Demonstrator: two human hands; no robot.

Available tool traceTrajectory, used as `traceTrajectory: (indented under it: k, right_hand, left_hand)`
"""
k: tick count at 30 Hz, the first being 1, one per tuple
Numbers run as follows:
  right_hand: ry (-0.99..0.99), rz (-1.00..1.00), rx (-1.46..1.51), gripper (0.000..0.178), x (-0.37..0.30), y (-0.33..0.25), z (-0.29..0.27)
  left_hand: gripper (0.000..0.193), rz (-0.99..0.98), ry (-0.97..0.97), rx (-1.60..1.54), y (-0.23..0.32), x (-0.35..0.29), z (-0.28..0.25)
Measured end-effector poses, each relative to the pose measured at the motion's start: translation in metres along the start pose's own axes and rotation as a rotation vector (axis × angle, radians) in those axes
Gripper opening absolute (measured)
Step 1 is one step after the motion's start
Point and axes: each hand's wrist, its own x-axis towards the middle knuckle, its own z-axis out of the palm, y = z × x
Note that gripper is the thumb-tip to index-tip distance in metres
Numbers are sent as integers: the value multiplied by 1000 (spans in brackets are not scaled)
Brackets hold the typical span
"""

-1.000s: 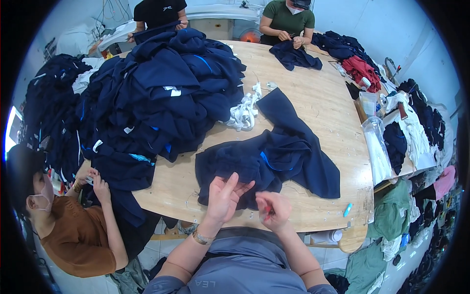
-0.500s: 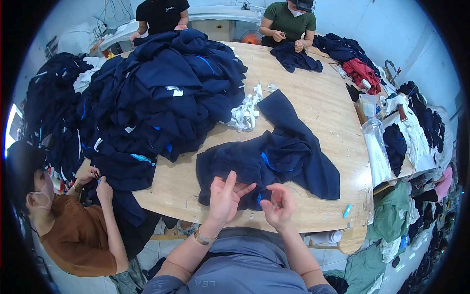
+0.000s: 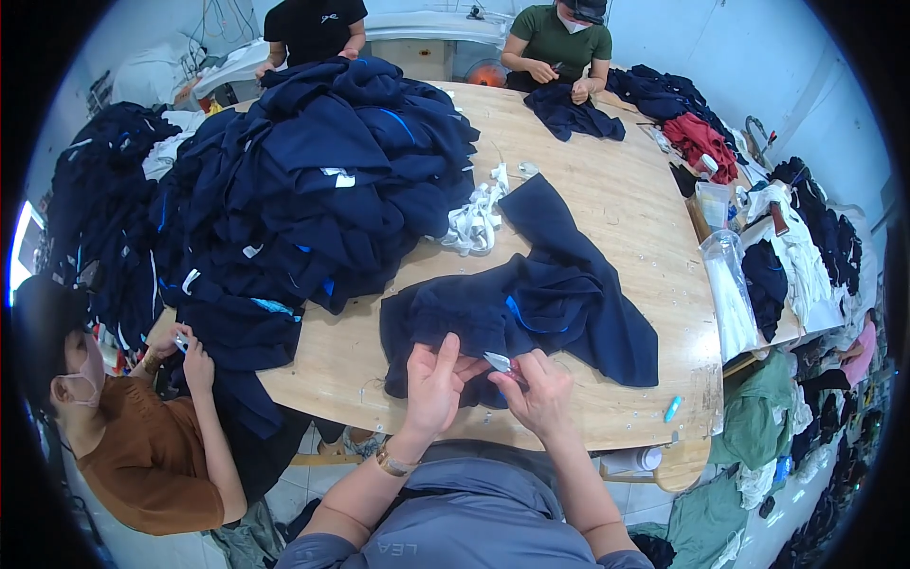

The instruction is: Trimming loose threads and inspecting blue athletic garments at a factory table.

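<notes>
Navy garment [image 3: 592, 303] with bright-blue trim lies loosely on the wooden table [image 3: 654, 228], one long part stretching away from the person and the bunched part close to the body; I suppose it is placed so that both hands can reach this part easily.

At its near edge, the left hand [image 3: 433, 387] has the palm turned partly up, the thumb raised and the fingers half curled beside the cloth. Perhaps it steadies the fabric, but whether a fold is really pinched I cannot tell. Just beside it, the right hand [image 3: 542, 387] grasps small thread snips [image 3: 497, 362], and their pale blades point toward the left fingers, probably to keep the tips near the cloth.

Beyond the garment, a bundle of white straps [image 3: 472, 223] rests near. To its left rises a high pile of navy clothes [image 3: 303, 171], seemingly heaped there to leave room for handling. Right of its near end lies a small turquoise object [image 3: 673, 409]. Well to its left, a co-worker in brown [image 3: 156, 455] holds something small over dark cloth.
</notes>
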Motion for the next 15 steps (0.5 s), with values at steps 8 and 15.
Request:
traceTrajectory:
  k: [8,15]
  right_hand:
    - [15,-60,-50,35,1,5,2]
    - [21,2,61,28,0,3,-1]
  left_hand:
    - [25,24,-19,11,-3,1,-2]
    - [25,44,-17,34,-2,-1,2]
